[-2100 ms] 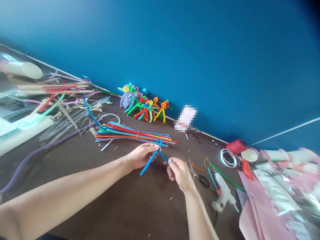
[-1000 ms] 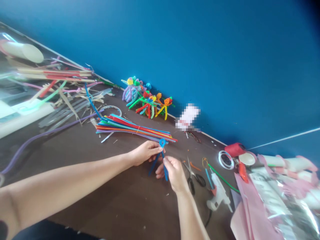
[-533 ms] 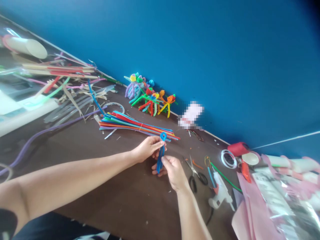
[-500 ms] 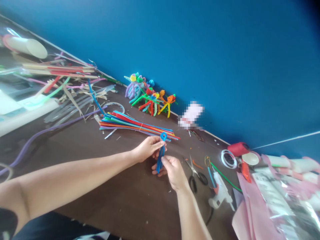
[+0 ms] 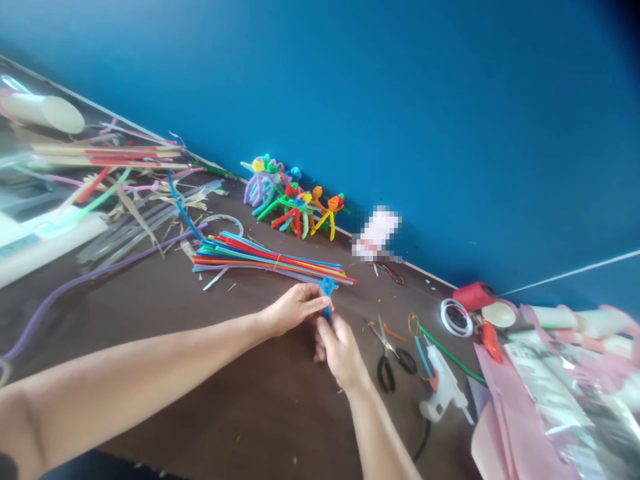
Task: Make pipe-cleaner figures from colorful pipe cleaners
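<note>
A blue pipe cleaner [image 5: 328, 287] with a looped top stands upright between my hands. My left hand [image 5: 300, 305] pinches it just below the loop. Beneath that, my right hand [image 5: 339, 347] has its thumb and fingers closed around the lower part, so most of the strands are hidden. Just behind my left hand lies a tied bundle of colourful pipe cleaners [image 5: 265, 257] on the dark table [image 5: 225, 413].
Small colourful pipe-cleaner figures [image 5: 300, 200] stand by the blue wall. Right of my hands are scissors [image 5: 387, 353], a white glue gun [image 5: 443, 387], tape rolls [image 5: 456, 317] and pink sheets [image 5: 505, 413]. Sticks and scraps [image 5: 135, 157] lie at the left.
My right hand has moved up the blue pipe cleaner, closer to my left hand, and now covers more of its lower strands. The view has shifted slightly.
</note>
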Action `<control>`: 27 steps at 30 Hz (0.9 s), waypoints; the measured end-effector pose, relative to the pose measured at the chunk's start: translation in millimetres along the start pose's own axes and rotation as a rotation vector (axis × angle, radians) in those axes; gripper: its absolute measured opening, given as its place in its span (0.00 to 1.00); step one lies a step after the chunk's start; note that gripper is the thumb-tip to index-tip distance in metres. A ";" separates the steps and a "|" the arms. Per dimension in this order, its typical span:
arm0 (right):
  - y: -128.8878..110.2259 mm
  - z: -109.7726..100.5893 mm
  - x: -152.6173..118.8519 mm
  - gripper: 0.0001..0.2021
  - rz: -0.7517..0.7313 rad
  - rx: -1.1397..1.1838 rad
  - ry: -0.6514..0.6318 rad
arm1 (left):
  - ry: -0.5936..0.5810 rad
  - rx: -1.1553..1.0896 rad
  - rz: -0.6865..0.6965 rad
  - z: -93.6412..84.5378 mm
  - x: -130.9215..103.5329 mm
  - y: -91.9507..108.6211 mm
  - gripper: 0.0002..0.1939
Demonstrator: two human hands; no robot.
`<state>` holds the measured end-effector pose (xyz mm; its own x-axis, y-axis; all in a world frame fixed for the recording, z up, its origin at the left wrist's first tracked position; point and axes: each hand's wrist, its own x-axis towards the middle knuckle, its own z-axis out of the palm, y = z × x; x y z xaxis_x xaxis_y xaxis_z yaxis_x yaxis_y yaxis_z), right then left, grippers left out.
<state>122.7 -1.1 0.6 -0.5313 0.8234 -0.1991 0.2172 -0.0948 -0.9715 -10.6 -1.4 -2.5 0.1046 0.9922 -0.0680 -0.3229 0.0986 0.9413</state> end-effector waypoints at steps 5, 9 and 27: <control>1.8 3.3 2.5 0.15 0.022 -0.017 0.020 | 0.009 0.035 0.034 2.2 -1.3 0.1 0.14; 0.8 4.5 2.8 0.16 0.011 0.042 0.047 | -0.059 0.039 -0.003 3.2 -3.5 3.7 0.15; -1.0 -8.4 1.4 0.16 0.013 0.144 0.012 | 0.188 -0.260 -0.060 -4.0 4.0 0.5 0.12</control>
<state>128.6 4.9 2.3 -0.5189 0.8283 -0.2114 0.1038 -0.1845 -0.9773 -14.2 2.9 -3.6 -0.0369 0.9784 -0.2032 -0.5538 0.1492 0.8192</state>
